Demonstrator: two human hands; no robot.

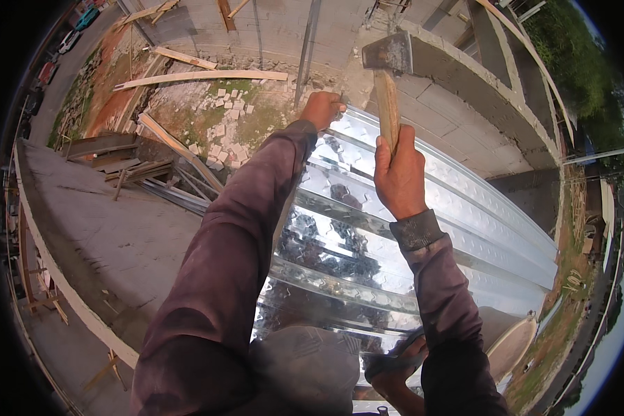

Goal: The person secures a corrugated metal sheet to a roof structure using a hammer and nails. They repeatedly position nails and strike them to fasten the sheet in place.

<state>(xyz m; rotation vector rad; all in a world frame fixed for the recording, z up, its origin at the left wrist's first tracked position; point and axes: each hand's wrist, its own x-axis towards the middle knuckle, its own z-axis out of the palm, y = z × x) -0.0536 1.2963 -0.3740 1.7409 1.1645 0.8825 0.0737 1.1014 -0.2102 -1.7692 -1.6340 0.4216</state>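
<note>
My right hand [401,170] is wrapped round the wooden handle of a hammer [387,104]. Its broad, worn metal head is raised above the far edge of the shiny ribbed metal sheet [353,267]. To the left, my left hand [324,109] rests at the sheet's far left corner, its fingers pinched together. Something small and dark shows at those fingertips, too small to name. The sheet spreads beneath both arms and runs off to the right. My bent knee [305,360] and a sandalled foot [399,364] are over its near part.
A block wall [457,111] with a concrete top runs along the far right. Lower at left lie timber planks [201,76], broken rubble [229,125] and a grey concrete slab [111,222]. Stacked boards [142,170] sit beside the slab, and a thin upright bar [308,52] rises beyond my left hand.
</note>
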